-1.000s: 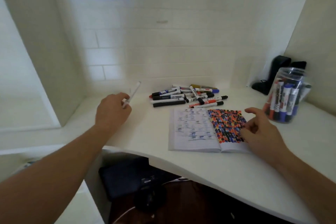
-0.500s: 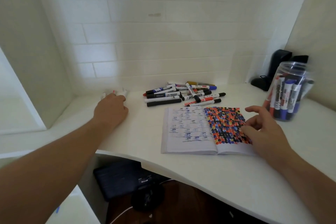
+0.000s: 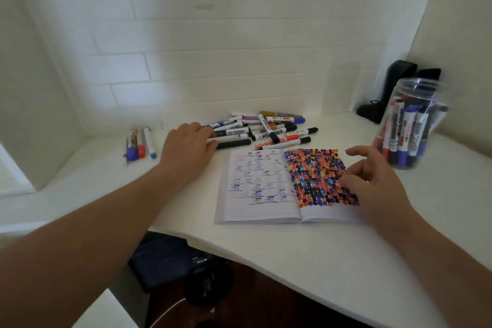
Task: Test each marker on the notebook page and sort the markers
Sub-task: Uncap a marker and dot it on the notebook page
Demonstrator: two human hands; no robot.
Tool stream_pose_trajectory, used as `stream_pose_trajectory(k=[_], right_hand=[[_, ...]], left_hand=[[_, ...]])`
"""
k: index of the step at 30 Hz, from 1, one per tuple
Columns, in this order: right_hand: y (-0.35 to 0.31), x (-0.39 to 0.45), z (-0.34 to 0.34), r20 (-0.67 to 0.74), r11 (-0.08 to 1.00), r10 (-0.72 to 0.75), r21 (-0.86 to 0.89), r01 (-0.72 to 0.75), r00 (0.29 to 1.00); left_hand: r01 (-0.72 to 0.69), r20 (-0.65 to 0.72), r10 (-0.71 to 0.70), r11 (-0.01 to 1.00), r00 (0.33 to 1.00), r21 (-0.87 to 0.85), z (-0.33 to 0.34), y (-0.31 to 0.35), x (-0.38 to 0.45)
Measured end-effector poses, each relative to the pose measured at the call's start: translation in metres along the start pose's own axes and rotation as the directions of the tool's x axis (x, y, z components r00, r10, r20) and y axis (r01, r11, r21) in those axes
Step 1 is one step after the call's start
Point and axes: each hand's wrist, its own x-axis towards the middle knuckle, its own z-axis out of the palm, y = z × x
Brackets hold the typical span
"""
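At the pile of markers [image 3: 266,130] behind the notebook [image 3: 282,184], the left hand [image 3: 186,152] lies over the near ends, fingers bent around one white barrel; whether it truly grips it I cannot tell. Best to take a single marker by its middle without rolling the others. The right hand [image 3: 372,184] rests loosely curled on the dotted page, holding nothing. Sorted markers [image 3: 139,144] lie left on the worktop [image 3: 292,261]; a jar [image 3: 410,125] stands right.

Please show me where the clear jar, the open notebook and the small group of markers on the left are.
clear jar [image 3: 423,93], head view, upper wall.
open notebook [image 3: 255,181], head view, left page.
small group of markers [image 3: 132,153], head view, blue cap.
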Motion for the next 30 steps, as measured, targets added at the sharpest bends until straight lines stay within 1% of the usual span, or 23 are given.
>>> stream_pose_trajectory(k=[1, 3, 5, 7, 9, 11, 12, 13, 14, 15, 16, 18, 20, 21, 23, 25, 26, 28, 30], right_hand=[[0.000, 0.000, -0.001, -0.002, 1.000, 0.000, 0.004, 0.000, 1.000], [0.000, 0.000, -0.001, -0.003, 1.000, 0.001, 0.023, -0.001, 1.000], [0.000, -0.001, -0.002, 0.000, 0.999, 0.007, 0.048, -0.007, 1.000], [-0.001, -0.001, -0.002, 0.000, 0.998, 0.008, 0.067, -0.008, 1.000], [0.000, -0.001, -0.002, 0.003, 0.997, 0.006, 0.074, -0.006, 1.000], [-0.001, -0.001, -0.002, 0.006, 0.997, 0.007, 0.074, -0.008, 1.000], [-0.001, -0.001, -0.001, 0.007, 0.998, 0.007, 0.066, -0.007, 1.000], [-0.001, -0.001, -0.001, 0.006, 0.998, 0.006, 0.055, -0.006, 1.000], [-0.001, -0.001, -0.002, 0.005, 0.999, 0.004, 0.044, -0.005, 1.000], [-0.003, -0.001, -0.002, 0.007, 1.000, -0.001, 0.030, 0.001, 1.000], [-0.003, -0.001, -0.002, 0.020, 1.000, -0.007, 0.016, 0.007, 1.000], [-0.004, -0.001, -0.003, 0.081, 1.000, -0.018, -0.009, 0.019, 0.997], [-0.008, -0.004, -0.005, 0.142, 0.999, -0.022, -0.026, 0.025, 0.990], [-0.010, -0.005, -0.007, 0.160, 1.000, -0.025, -0.006, 0.026, 0.987], [-0.014, -0.009, -0.011, 0.173, 0.990, -0.096, 0.116, 0.076, 0.980], [-0.018, -0.014, -0.014, 0.150, 0.964, -0.154, 0.238, 0.115, 0.977], [-0.019, -0.015, -0.014, 0.137, 0.951, -0.147, 0.291, 0.102, 0.980], [-0.024, -0.016, -0.012, 0.132, 0.925, -0.077, 0.379, 0.021, 0.988], [-0.026, -0.012, -0.012, 0.103, 0.888, 0.031, 0.453, -0.074, 0.994]], left_hand=[[0.044, 0.048, -0.043, 0.999, 0.998, -0.030, 0.002, 0.007, 0.003], [0.112, 0.138, -0.106, 0.993, 0.985, -0.038, 0.008, 0.012, 0.005], [0.134, 0.183, -0.125, 0.990, 0.975, -0.037, 0.012, 0.012, 0.005], [0.140, 0.200, -0.133, 0.990, 0.971, -0.019, 0.012, 0.011, 0.005], [0.136, 0.203, -0.143, 0.989, 0.969, 0.049, 0.010, 0.011, 0.003], [0.140, 0.177, -0.151, 0.987, 0.973, 0.072, 0.004, 0.016, 0.000], [0.149, 0.159, -0.149, 0.989, 0.976, 0.016, -0.002, 0.023, -0.001], [0.156, 0.151, -0.140, 0.983, 0.979, -0.100, -0.011, 0.033, -0.002], [0.150, 0.156, -0.113, 0.957, 0.981, -0.248, -0.021, 0.047, -0.003], [0.122, 0.167, -0.061, 0.914, 0.984, -0.386, -0.031, 0.064, -0.005], [0.067, 0.166, 0.016, 0.873, 0.986, -0.483, -0.042, 0.082, -0.007], [-0.067, 0.154, 0.189, 0.815, 0.970, -0.576, -0.060, 0.119, -0.017], [-0.189, 0.122, 0.330, 0.765, 0.936, -0.616, -0.066, 0.148, -0.027], [-0.233, 0.111, 0.385, 0.735, 0.916, -0.636, -0.065, 0.159, -0.031], [-0.262, 0.124, 0.469, 0.672, 0.874, -0.693, -0.059, 0.176, -0.037], [-0.253, 0.139, 0.503, 0.632, 0.853, -0.732, -0.055, 0.186, -0.042], [-0.244, 0.134, 0.499, 0.619, 0.856, -0.747, -0.055, 0.188, -0.044], [-0.212, 0.122, 0.472, 0.594, 0.873, -0.776, -0.055, 0.188, -0.049], [-0.144, 0.146, 0.414, 0.593, 0.898, -0.792, -0.053, 0.187, -0.052]])
